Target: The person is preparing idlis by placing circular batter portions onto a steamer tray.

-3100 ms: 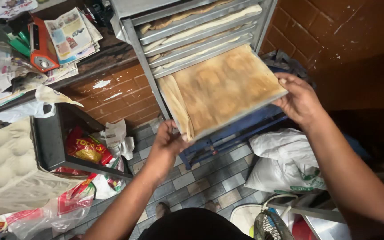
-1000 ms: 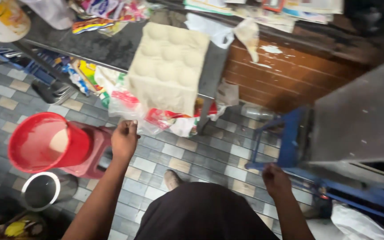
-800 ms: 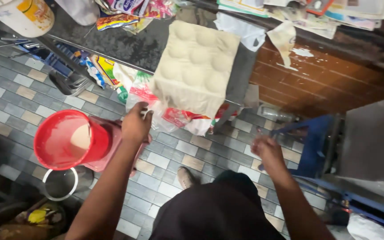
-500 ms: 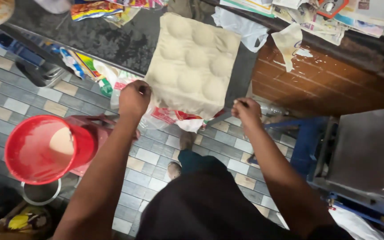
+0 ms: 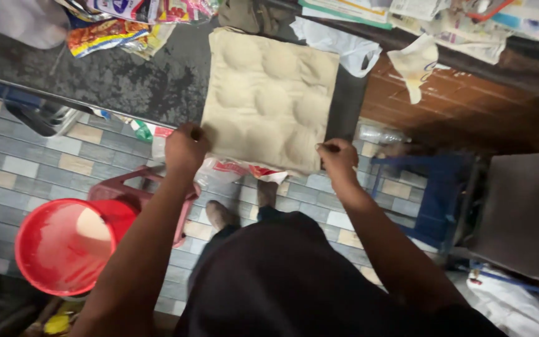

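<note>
Tray: beige cloth-covered tray (image 5: 269, 103), its cover dimpled with round mounds, lies on the dark counter (image 5: 126, 75), near edge overhanging.
Left hand: left hand (image 5: 185, 150) closed on the tray's near left corner.
Right hand: right hand (image 5: 338, 157) pinching the near right corner.
Risk: an uneven pull could tip it toward the red bucket (image 5: 63, 246).
Packages: bright crinkled snack wrappers (image 5: 116, 31) at the counter's far left; folded papers (image 5: 350, 9) at the far edge.
</note>
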